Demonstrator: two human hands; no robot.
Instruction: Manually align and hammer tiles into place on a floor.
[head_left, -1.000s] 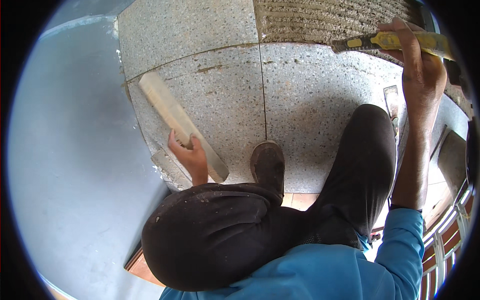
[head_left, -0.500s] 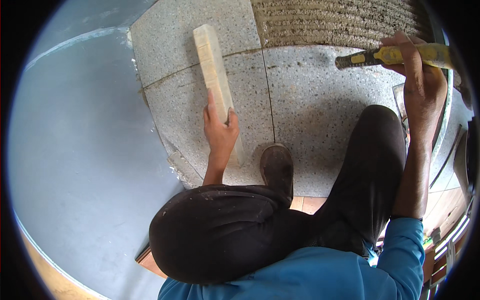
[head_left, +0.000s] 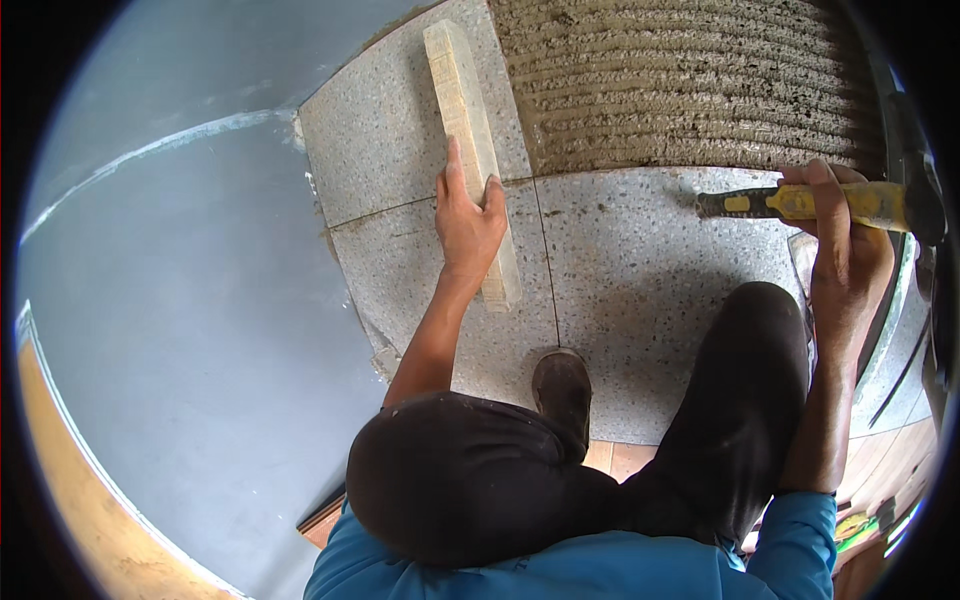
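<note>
A pale wooden batten (head_left: pixel 468 110) lies across the joint between two grey speckled tiles. My left hand (head_left: pixel 470 225) is closed around its nearer half, thumb on the right side and fingers on the left and top. On the right, my right hand (head_left: pixel 845 225) grips a hammer (head_left: pixel 800 203) by its yellow and black handle, close to the head. The handle's end points left over a speckled tile (head_left: pixel 650 260); the dark head is at the picture's dim right rim. Beyond that tile spreads a bed of ridged grey mortar (head_left: pixel 680 90).
A grey wall (head_left: pixel 200 270) rises along the left of the tiles. My shoe (head_left: pixel 562 390) stands on the tiles near the joint, and my right knee (head_left: pixel 760 320) is bent over them. Dark, partly hidden objects crowd the right edge, beside the mortar.
The batten has slid farther away from me across the tile joint, with my left hand still on it. My view has shifted, showing more mortar. The right hand keeps its grip on the hammer.
</note>
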